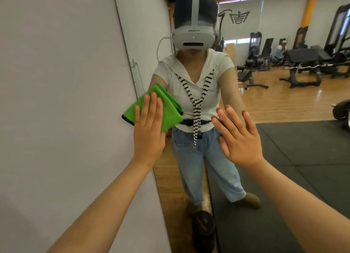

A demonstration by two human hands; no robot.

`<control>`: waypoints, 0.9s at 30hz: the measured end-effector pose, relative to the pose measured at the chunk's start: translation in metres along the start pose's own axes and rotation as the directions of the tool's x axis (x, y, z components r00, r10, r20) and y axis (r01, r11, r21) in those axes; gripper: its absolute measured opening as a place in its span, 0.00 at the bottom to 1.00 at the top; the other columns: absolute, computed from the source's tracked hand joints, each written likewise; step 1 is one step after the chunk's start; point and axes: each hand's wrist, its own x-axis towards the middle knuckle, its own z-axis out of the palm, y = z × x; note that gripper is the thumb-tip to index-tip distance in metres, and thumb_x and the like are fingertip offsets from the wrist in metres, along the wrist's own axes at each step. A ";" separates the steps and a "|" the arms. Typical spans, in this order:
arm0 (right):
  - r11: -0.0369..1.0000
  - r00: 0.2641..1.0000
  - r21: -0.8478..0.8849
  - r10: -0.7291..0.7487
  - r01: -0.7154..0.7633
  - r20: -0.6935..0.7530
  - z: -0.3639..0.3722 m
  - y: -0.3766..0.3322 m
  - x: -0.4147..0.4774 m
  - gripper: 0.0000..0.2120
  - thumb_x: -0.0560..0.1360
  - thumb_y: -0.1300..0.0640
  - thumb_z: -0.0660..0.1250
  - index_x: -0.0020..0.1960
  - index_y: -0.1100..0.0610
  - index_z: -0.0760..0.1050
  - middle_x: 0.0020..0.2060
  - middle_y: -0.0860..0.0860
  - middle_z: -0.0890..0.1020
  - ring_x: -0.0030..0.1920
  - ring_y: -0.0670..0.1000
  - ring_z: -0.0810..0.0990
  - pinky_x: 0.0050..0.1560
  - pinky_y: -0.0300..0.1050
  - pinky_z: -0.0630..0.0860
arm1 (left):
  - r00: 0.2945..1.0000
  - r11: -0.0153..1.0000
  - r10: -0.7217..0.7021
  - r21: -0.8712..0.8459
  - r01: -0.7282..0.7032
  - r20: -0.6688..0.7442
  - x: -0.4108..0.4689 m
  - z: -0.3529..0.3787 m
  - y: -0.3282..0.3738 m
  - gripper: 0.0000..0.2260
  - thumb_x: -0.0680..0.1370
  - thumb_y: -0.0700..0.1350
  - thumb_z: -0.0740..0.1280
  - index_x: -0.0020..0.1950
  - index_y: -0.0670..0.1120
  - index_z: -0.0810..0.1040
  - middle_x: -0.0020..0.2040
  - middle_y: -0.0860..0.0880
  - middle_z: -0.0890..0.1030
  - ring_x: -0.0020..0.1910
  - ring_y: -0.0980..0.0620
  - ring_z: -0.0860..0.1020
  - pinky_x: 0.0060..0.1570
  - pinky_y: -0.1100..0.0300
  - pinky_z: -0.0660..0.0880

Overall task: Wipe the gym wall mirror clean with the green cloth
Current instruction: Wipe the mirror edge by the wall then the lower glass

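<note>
Head: flat left hand [148, 133] presses green cloth [169, 118], seemingly on mirror [284, 105].

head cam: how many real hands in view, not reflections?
2. Left hand presses the green cloth flat at the left edge of the mirror; right hand rests open and bare on it.

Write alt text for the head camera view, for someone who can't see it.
A left hand presses a folded green cloth flat against the left edge of a gym wall mirror. The right hand rests open on it.
</note>
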 end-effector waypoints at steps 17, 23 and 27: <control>1.000 1.000 0.002 0.001 -0.001 -0.027 0.002 -0.002 0.002 0.29 0.79 0.56 0.57 0.80 0.55 0.59 0.80 0.51 0.56 0.80 0.53 0.55 0.79 0.56 0.51 | 0.789 0.856 0.430 0.079 -0.510 0.439 -0.106 0.013 -0.001 0.41 0.70 0.34 0.56 0.82 0.43 0.46 0.82 0.49 0.48 0.81 0.51 0.47 0.79 0.54 0.44; 1.000 1.000 0.027 0.007 -0.007 -0.016 -0.001 -0.002 0.004 0.25 0.82 0.55 0.53 0.79 0.55 0.61 0.77 0.53 0.63 0.79 0.53 0.58 0.78 0.56 0.53 | 0.885 0.907 0.296 0.185 -0.379 0.359 -0.112 0.023 0.026 0.41 0.70 0.30 0.54 0.82 0.42 0.44 0.82 0.46 0.43 0.81 0.48 0.45 0.79 0.50 0.43; 0.999 1.000 0.044 -0.005 0.006 -0.026 -0.003 -0.001 0.005 0.25 0.81 0.55 0.54 0.78 0.56 0.64 0.77 0.53 0.63 0.77 0.53 0.61 0.78 0.56 0.51 | 0.885 0.869 0.344 0.250 -0.427 0.315 -0.118 0.031 0.029 0.37 0.74 0.31 0.53 0.82 0.41 0.44 0.82 0.44 0.42 0.81 0.46 0.44 0.79 0.49 0.44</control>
